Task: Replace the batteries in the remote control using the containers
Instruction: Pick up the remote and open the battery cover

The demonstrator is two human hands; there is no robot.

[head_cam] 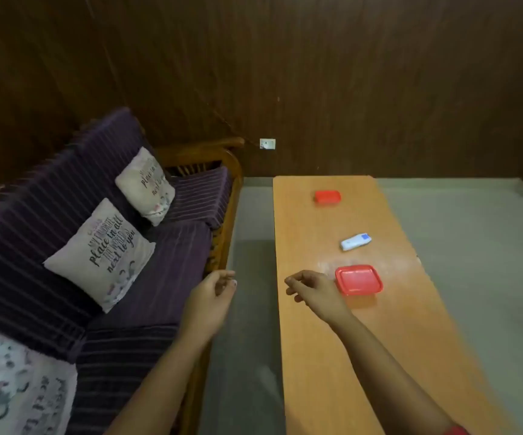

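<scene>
Currently:
left hand: hovering off table, fingers loosely curled, empty
right hand: hovering beside near red container, fingers curled, empty
remote: lying between containers

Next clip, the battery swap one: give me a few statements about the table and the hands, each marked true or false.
1. Both containers have red lids. True: near container, far container.
2. The remote control lies between the two containers. True.
3. The right hand holds the remote. False: it is empty, beside the near container.
4. The left hand rests on the table. False: it is off the table's edge, above the floor.
</scene>
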